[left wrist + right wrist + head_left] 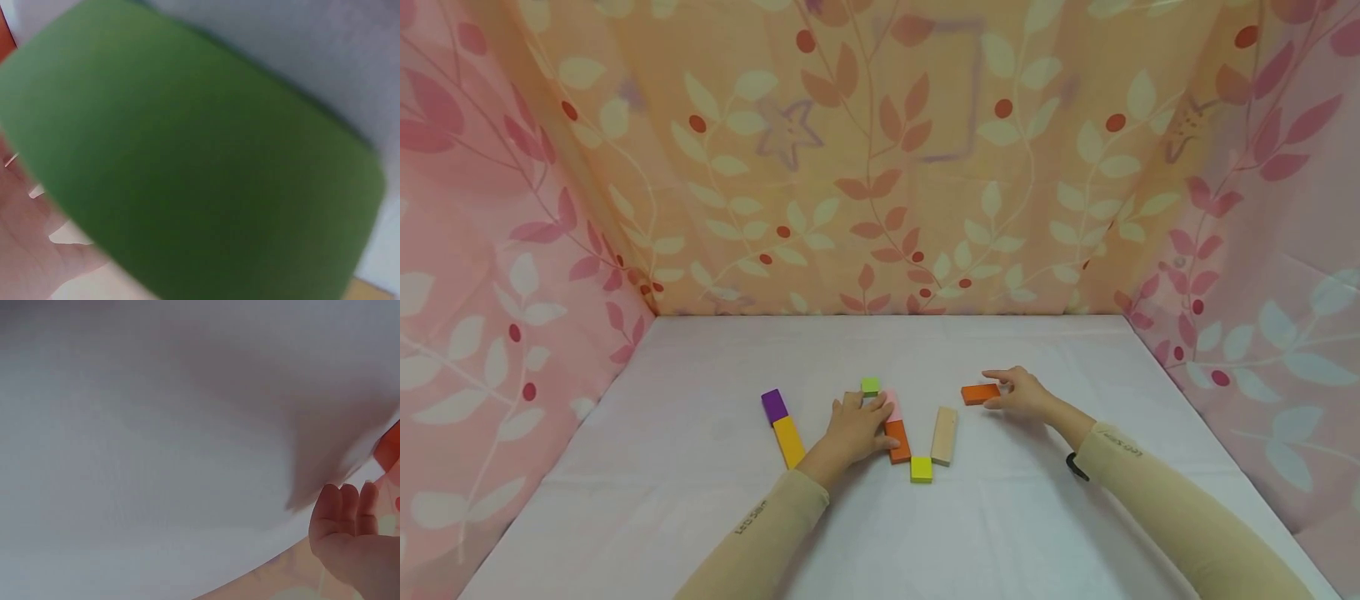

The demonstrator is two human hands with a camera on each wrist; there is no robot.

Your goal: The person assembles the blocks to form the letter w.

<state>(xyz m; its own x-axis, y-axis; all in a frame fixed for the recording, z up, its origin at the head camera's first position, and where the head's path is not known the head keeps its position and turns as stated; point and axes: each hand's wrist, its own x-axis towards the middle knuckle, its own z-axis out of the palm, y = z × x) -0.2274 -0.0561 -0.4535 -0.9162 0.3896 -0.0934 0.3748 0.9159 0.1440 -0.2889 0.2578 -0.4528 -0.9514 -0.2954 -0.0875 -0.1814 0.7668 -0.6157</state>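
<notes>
In the head view my left hand lies over a row of blocks, fingers spread, touching a pink block and a red-orange block. A wooden block shows partly behind its fingers, with a light green cube just beyond. A blurred green surface fills most of the left wrist view, with the left hand at its edge. To the right, my right hand pinches the right end of an orange block; the right wrist view shows only this block's corner.
A purple block and a yellow-orange block lie end to end at the left. Right of the left hand are a yellow cube and a slanted wooden block. Patterned curtains enclose the white table.
</notes>
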